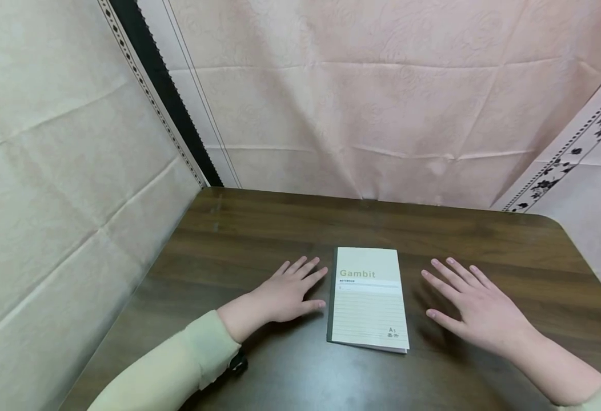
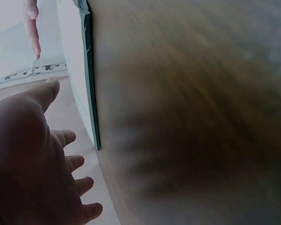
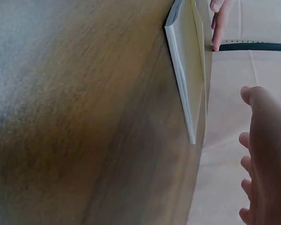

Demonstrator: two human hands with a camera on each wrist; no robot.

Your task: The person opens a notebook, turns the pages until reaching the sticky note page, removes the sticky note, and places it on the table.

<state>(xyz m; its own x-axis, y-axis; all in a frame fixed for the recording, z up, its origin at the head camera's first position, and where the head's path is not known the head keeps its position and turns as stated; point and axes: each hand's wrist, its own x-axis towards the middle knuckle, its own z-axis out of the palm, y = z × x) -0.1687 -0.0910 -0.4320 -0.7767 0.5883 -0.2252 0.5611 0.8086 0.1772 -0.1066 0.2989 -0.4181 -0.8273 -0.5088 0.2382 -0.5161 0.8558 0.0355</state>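
A closed notebook with a pale cover, the word "Gambit", printed lines and a dark spine on its left lies on the wooden table. My left hand is spread just left of the spine, apart from it. On the other side, my right hand is spread too, with a gap to the cover's edge. Neither hand holds anything. The left wrist view shows the notebook's dark green spine beyond my left thumb. In the right wrist view the page edges of the notebook face my right hand.
The dark brown table has rounded far corners. Pale cloth hangs behind it, and another pale cloth hangs along the left. A dark wrist strap piece shows under my left sleeve.
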